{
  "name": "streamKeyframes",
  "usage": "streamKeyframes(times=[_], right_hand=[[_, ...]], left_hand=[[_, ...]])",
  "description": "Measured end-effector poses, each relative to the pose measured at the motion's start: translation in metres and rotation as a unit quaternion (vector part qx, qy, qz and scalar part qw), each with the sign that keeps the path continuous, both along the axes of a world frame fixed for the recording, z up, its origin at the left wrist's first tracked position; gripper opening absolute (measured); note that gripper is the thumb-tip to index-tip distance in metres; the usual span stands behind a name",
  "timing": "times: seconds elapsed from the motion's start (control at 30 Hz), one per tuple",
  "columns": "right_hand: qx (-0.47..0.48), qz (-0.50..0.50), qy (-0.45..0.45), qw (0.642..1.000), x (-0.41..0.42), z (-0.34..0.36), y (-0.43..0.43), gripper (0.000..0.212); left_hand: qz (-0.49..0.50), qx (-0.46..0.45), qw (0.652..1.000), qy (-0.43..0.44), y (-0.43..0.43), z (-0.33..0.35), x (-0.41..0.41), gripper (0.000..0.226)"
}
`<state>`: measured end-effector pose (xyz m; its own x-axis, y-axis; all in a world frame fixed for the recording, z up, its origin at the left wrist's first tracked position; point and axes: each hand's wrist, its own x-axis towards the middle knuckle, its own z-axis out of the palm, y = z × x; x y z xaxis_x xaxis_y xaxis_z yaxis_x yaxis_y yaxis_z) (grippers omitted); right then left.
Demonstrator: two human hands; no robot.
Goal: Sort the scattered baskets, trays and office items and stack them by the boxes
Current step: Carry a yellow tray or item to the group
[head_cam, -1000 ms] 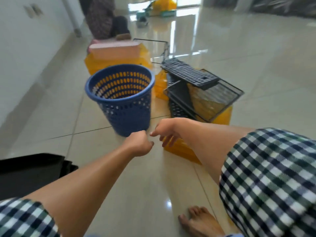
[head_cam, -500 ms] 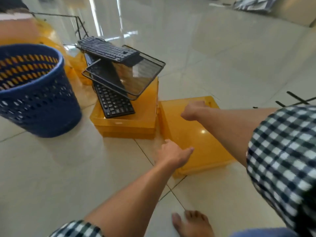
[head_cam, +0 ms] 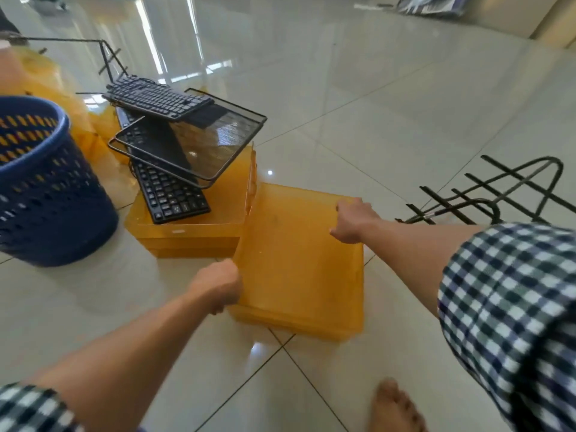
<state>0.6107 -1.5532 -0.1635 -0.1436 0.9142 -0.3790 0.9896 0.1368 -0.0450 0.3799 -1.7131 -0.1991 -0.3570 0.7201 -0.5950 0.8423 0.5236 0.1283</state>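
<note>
Orange tray (head_cam: 299, 269), wide and shallow, lies between my hands on the tiled floor (head_cam: 389, 98); whether it is clear of the tiles I cannot tell. Blue basket (head_cam: 46, 188) with slotted walls stands upright well to the left of my left hand. Just beyond that hand is a stack of orange trays (head_cam: 187, 241), touching the one I hold at its far left corner. A black wire rack (head_cam: 486, 194) lies beyond my right forearm. On the stack a black mesh tray (head_cam: 199, 145) sits tilted, with one keyboard (head_cam: 171, 194) flat beneath it and a second keyboard (head_cam: 156, 98) resting across its far edge. My left hand (head_cam: 218, 285) curls round the tray's near left edge; my right hand (head_cam: 353, 221) grips its far right rim, fingers hooked over. My bare foot (head_cam: 396, 406) stands nearer to me than both hands.
</note>
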Motion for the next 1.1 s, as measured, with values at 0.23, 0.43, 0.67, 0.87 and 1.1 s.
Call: streamKeyframes(times=[0.23,0.43,0.67,0.87,1.1], right_hand=[[-0.007,0.093,0.082,0.992,-0.032,-0.01,-0.005,0.079],[0.01,0.185,0.104,0.977,-0.093,-0.01,-0.008,0.072],[0.031,0.242,0.017,0.97,-0.132,-0.021,-0.001,0.068],[0.067,0.293,-0.031,0.953,-0.143,-0.022,-0.002,0.033],[0.09,0.36,0.017,0.929,-0.152,-0.019,-0.023,0.016]], left_hand=[[-0.054,-0.018,0.997,0.058,-0.004,0.009,-0.055,0.044],[-0.032,0.096,0.981,0.164,-0.02,0.022,-0.054,0.02],[0.259,0.034,0.965,-0.029,-0.054,0.021,-0.034,0.019],[0.248,0.085,0.964,0.047,-0.067,0.014,-0.048,0.01],[0.323,0.085,0.935,0.117,-0.1,0.018,-0.088,0.031]])
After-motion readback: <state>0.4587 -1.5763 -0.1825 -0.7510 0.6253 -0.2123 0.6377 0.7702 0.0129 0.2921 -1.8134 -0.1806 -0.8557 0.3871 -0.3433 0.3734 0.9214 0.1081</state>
